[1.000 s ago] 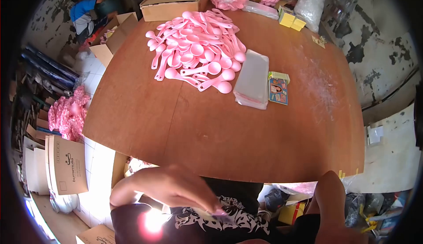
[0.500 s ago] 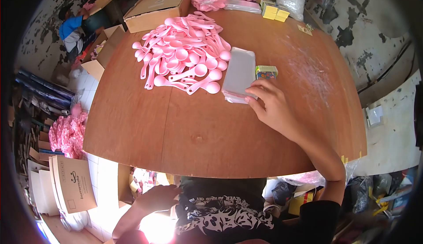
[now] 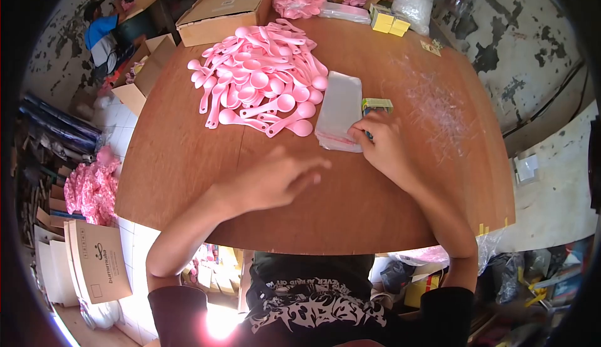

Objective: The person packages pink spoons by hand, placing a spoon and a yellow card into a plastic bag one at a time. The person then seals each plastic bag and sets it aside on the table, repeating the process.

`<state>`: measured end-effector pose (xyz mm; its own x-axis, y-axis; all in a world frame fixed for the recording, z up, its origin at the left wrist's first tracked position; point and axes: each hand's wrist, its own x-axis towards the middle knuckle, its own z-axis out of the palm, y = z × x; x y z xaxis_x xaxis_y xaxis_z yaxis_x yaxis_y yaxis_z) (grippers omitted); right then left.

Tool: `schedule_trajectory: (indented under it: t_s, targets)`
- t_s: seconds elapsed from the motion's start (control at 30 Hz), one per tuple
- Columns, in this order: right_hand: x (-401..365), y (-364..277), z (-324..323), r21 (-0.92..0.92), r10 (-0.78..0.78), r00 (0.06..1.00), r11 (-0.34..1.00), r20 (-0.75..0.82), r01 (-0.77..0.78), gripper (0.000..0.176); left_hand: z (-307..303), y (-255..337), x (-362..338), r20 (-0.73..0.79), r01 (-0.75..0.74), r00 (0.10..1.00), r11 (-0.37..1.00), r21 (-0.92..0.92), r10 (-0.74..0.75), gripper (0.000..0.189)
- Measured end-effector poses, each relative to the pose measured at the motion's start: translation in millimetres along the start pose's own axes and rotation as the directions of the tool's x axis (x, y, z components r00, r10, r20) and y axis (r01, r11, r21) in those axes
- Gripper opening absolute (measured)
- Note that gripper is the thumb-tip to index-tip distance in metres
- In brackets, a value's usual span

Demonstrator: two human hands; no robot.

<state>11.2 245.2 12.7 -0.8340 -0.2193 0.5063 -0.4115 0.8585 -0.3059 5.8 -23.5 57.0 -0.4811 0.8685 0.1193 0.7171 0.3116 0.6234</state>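
Observation:
My right hand (image 3: 380, 139) is closed in a pinch at the lower right corner of a stack of clear plastic bags (image 3: 340, 106). A small dark bit shows at its fingertips, too little to name. Just beyond the knuckles lies a small printed packet (image 3: 377, 104), green and yellow, partly covered by the hand. My left hand (image 3: 278, 178) is over the table, left of and nearer than the bags, fingers apart and holding nothing; motion blurs it. A large heap of pink plastic scoops (image 3: 256, 77) lies beyond it, left of the bags.
Thin clear plastic scraps (image 3: 438, 112) are scattered on the wooden table (image 3: 300, 215) at right. Along its back edge stand a cardboard box (image 3: 224, 14), pink bundles (image 3: 299, 0) and yellow boxes (image 3: 389, 21). Another person (image 3: 103, 40) sits at far left. Cartons (image 3: 99, 262) stand on the floor.
My left hand has come up from beside my lap to over the table. The right hand's fingers have closed at the bag stack's corner. The view has shifted slightly.

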Motion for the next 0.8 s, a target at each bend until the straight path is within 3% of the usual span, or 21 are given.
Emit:
schedule_trajectory:
  t_s: [0.03, 0.07, 0.13, 0.17, 0.23, 0.27, 0.33, 0.37, 0.4, 0.43, 0.5, 0.8]
  targets:
    - [1, -1, -1, 0.000, 0.002, 1.000, 1.000, 0.001, -0.002, 0.008, 7, -20, 15, -0.207, -0.070, 0.975, 0.995, 0.077, 0.085, 0.036]
    - [2, -1, -2, 0.020, -0.022, 1.000, 1.000, -0.004, 0.022, 0.008, 9, -30, 28, -0.205, -0.071, 0.975, 0.995, 0.075, 0.085, 0.036]
    - [5, -4, -5, 0.042, -0.045, 0.999, 0.998, -0.010, 0.045, 0.009, 12, -46, 51, -0.437, -0.130, 0.862, 0.946, 0.297, 0.256, 0.032]
    - [8, -5, -7, 0.141, -0.058, 0.998, 0.988, -0.029, 0.062, 0.011, 12, -59, 61, -0.436, -0.130, 0.863, 0.946, 0.296, 0.255, 0.032]
    - [10, -3, -10, 0.240, -0.067, 0.996, 0.968, -0.051, 0.077, 0.012, 9, -72, 76, -0.374, -0.299, 0.882, 0.954, 0.024, 0.286, 0.019]
    - [9, 2, -14, 0.292, 0.030, 0.999, 0.956, -0.036, -0.018, 0.013, 11, -76, 80, -0.371, -0.302, 0.883, 0.953, 0.023, 0.289, 0.019]
    - [4, 8, -27, 0.339, 0.138, 0.990, 0.933, -0.019, -0.123, 0.015, 11, -75, 86, -0.351, 0.025, 0.921, 0.924, -0.381, -0.170, 0.013]
    - [2, 9, -37, 0.165, 0.152, 0.987, 0.973, 0.058, -0.160, 0.016, 14, -86, 90, -0.429, -0.123, 0.902, 0.921, -0.370, -0.052, 0.015]
    - [-1, 11, -46, -0.015, 0.178, 0.975, 0.984, 0.133, -0.178, 0.018, 10, -85, 91, -0.426, -0.128, 0.904, 0.919, -0.372, -0.047, 0.015]
    - [-8, 21, -45, -0.109, 0.114, 0.982, 0.989, 0.154, -0.097, 0.022, 7, -84, 91, -0.394, -0.087, 0.912, 0.882, -0.463, -0.117, 0.017]
    - [-14, 28, -42, -0.101, 0.109, 0.985, 0.990, 0.136, -0.096, 0.022, 1, -79, 93, -0.318, -0.027, 0.922, 0.783, -0.621, -0.221, 0.022]
    - [-6, 35, -55, -0.079, 0.119, 0.981, 0.991, 0.154, -0.108, 0.014, -20, -73, 111, -0.319, -0.020, 0.906, 0.726, -0.687, -0.278, 0.036]
